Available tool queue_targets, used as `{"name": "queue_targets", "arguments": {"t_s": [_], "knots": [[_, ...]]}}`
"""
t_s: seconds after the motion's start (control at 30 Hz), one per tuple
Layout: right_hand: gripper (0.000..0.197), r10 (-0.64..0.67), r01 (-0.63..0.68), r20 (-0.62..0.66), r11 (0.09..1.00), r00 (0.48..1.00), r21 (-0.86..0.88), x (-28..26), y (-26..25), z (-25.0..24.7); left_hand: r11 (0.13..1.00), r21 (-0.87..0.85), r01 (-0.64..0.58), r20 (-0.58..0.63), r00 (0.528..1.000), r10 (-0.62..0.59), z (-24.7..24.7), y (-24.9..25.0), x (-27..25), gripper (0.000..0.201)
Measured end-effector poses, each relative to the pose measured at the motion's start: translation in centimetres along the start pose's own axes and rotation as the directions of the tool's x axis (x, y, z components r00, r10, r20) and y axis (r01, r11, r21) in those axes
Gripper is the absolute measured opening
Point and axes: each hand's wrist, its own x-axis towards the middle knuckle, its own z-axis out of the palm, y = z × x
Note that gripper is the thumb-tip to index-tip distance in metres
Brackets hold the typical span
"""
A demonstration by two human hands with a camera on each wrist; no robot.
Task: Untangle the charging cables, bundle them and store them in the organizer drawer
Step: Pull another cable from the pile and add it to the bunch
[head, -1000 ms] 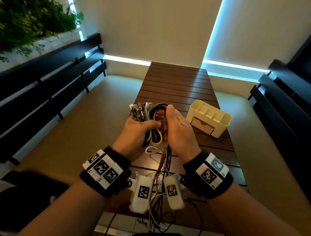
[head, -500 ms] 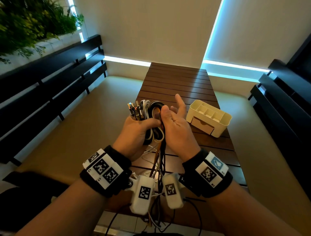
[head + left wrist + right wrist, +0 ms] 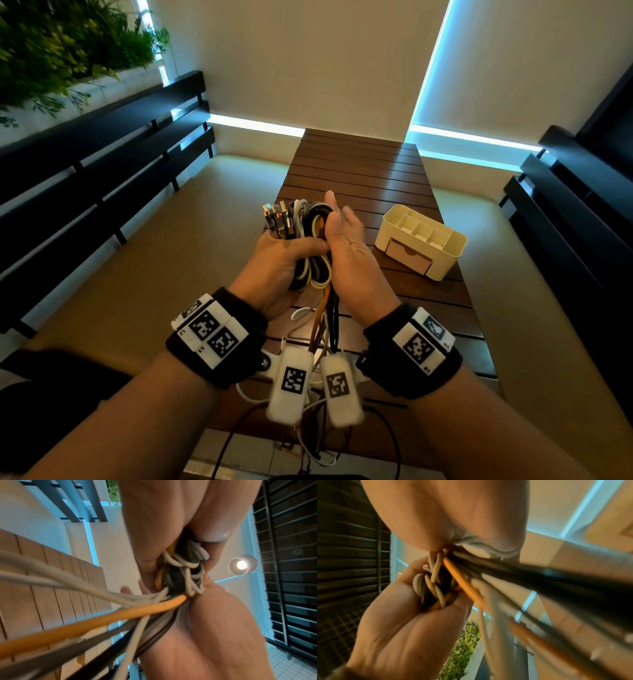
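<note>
A bundle of looped charging cables [image 3: 310, 255], black, white and orange, is held above the near end of the slatted wooden table [image 3: 359, 164]. My left hand [image 3: 274, 260] grips its middle, and several connectors [image 3: 277, 219] stick up past my fingers. My right hand [image 3: 346, 243] lies flat against the bundle's right side with straight fingers. Loose tails [image 3: 323, 318] hang below both hands. The orange cable [image 3: 102, 620] [image 3: 464, 586] runs past both wrist cameras. The cream organizer [image 3: 452, 255] stands to the right on the table, its drawer [image 3: 407, 255] closed.
Dark slatted benches line the left [image 3: 85, 178] and right [image 3: 565, 219] sides of the table. A green plant [image 3: 51, 44] hangs at the upper left. The far half of the tabletop holds nothing. A ceiling lamp [image 3: 241, 564] shows in the left wrist view.
My right hand has let go of the cables: its fingers were folded against the bundle, then spread, and now lie straight along it. The left hand keeps its grip.
</note>
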Motion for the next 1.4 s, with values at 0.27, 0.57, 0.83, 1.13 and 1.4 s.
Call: {"name": "queue_targets", "arguments": {"t_s": [0.27, 0.57, 0.83, 1.13, 1.4], "knots": [[0.066, 0.158, -0.24, 0.266, 0.92, 0.951, 0.311, -1.6, 3.4, 0.1, 0.995, -0.097, 0.033, -0.061, 0.997, -0.039, -1.5, 2.1, 0.3, 0.013], [0.004, 0.274, -0.093, 0.417, 0.91, 0.867, -0.405, -1.8, 3.3, -2.3, 0.988, -0.152, 0.009, 0.024, 1.0, -0.006, -1.6, 1.8, -0.5, 0.015], [0.033, 0.095, 0.043, 0.235, 0.853, 0.967, -0.52, -0.6, 2.5, -4.4, 0.978, -0.205, -0.049, -0.024, 0.999, 0.045, -0.8, 2.1, -0.5, 0.023], [0.081, 0.085, -0.068, 0.449, 0.996, 0.889, -0.054, -2.0, 2.1, -3.3, 0.998, -0.066, 0.007, -0.036, 0.999, -0.009, -0.8, 0.0, -1.0, 0.017], [0.005, 0.208, -0.213, 0.393, 0.976, 0.896, -0.031, -3.8, 4.4, -0.2, 0.982, -0.167, -0.088, -0.001, 0.996, 0.089, -1.2, 3.2, -0.7, 0.022]]}}
